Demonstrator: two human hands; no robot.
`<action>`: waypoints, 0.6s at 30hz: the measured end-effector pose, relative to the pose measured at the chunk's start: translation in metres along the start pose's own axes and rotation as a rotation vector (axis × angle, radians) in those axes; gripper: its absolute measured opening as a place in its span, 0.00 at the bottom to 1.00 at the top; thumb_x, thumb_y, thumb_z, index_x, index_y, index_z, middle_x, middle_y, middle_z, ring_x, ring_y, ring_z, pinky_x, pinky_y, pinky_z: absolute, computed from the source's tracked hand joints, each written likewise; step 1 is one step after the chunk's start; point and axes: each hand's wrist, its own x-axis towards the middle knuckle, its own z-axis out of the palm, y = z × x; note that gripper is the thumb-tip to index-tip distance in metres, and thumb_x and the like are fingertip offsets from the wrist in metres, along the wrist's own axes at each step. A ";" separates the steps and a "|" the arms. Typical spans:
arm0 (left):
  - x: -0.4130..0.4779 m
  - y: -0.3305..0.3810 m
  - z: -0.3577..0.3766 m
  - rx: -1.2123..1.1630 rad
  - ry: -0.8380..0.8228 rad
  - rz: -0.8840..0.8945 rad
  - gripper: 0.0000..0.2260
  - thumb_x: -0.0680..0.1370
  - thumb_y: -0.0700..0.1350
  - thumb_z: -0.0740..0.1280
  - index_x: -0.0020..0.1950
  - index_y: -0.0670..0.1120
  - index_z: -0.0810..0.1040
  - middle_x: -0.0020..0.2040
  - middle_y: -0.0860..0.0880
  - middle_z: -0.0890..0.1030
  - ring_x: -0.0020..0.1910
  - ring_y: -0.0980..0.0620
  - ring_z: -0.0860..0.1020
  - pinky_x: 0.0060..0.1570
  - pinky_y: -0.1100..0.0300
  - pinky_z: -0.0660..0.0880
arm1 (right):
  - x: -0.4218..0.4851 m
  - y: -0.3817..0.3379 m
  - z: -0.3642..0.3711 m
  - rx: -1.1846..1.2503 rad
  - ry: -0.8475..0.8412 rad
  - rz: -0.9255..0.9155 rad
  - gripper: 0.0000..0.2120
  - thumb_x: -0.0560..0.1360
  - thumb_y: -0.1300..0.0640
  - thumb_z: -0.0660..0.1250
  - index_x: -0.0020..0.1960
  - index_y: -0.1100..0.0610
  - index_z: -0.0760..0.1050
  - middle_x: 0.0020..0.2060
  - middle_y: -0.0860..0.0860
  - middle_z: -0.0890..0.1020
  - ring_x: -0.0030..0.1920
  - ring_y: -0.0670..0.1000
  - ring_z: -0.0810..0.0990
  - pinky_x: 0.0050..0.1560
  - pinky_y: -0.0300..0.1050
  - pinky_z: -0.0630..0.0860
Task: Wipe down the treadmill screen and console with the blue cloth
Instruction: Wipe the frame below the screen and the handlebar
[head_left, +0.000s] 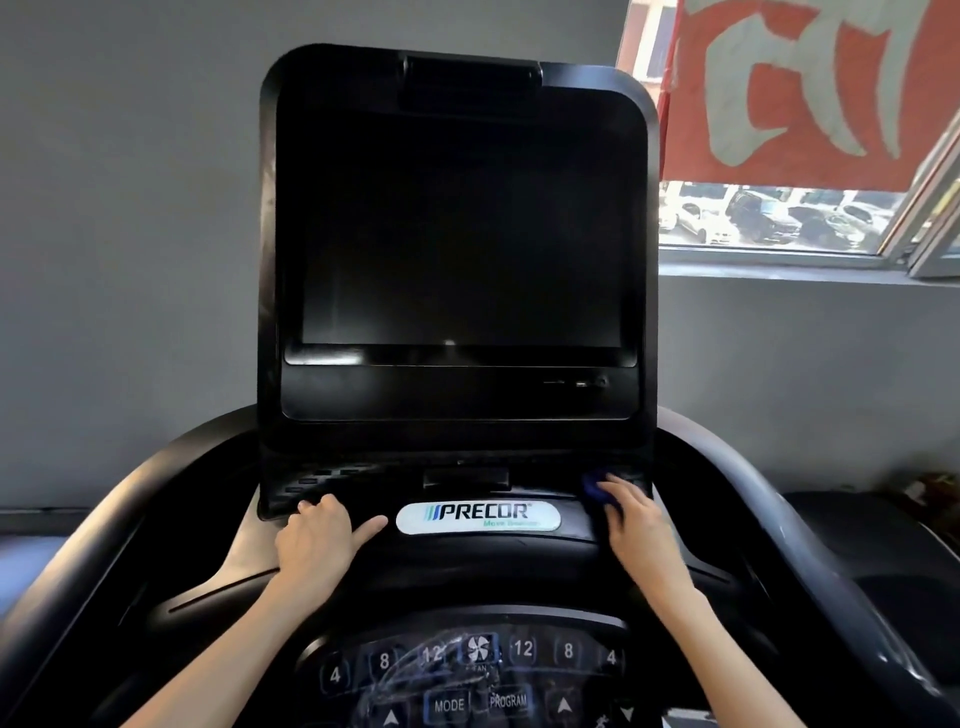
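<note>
Head view.

Console (493, 571): black, curved, fills the lower half of the frame. Grey wall (130, 234) behind it, window (769, 218) at upper right.

Screen (457, 223): large, dark and unlit, upright in a glossy black housing with rounded corners. One small bright glint near its bottom edge.

Control panel (467, 675): nearest the camera. Number keys, a fan key, MODE and PROGRAM, all under wrinkled clear film.

Logo plate (478, 517): white oval, centred just below the housing, between the two hands.

Left hand (317, 535): palm down on the console at the housing's lower left corner. Thumb stretched toward the logo plate, fingers bent at the housing's edge. It holds nothing.

Right hand (628, 514): at the housing's lower right corner, fingers curled over the cloth and pressing it onto the console.

Blue cloth (596, 486): deep blue, bunched into a small wad. Mostly covered by the right fingers; only its far-left part sticks out ahead of the fingertips, touching the base of the housing.
</note>
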 end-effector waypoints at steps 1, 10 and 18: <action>0.000 0.001 0.000 -0.009 0.005 -0.008 0.30 0.73 0.69 0.58 0.55 0.42 0.73 0.54 0.43 0.78 0.54 0.44 0.78 0.46 0.55 0.75 | -0.004 0.006 -0.002 -0.010 0.050 0.076 0.15 0.75 0.67 0.64 0.61 0.60 0.77 0.62 0.54 0.77 0.63 0.57 0.75 0.63 0.47 0.69; 0.000 -0.001 -0.004 0.043 0.049 0.011 0.31 0.71 0.70 0.58 0.54 0.43 0.73 0.51 0.46 0.80 0.52 0.47 0.80 0.45 0.57 0.75 | 0.012 -0.040 0.035 -0.064 0.029 0.264 0.24 0.78 0.69 0.53 0.74 0.66 0.56 0.74 0.60 0.58 0.74 0.62 0.56 0.73 0.50 0.55; 0.000 -0.002 -0.007 0.047 0.050 0.015 0.30 0.72 0.70 0.58 0.55 0.44 0.73 0.52 0.47 0.80 0.53 0.48 0.79 0.45 0.58 0.74 | 0.036 -0.031 0.026 0.054 0.135 0.432 0.26 0.77 0.70 0.55 0.74 0.66 0.54 0.75 0.60 0.53 0.74 0.64 0.54 0.73 0.53 0.53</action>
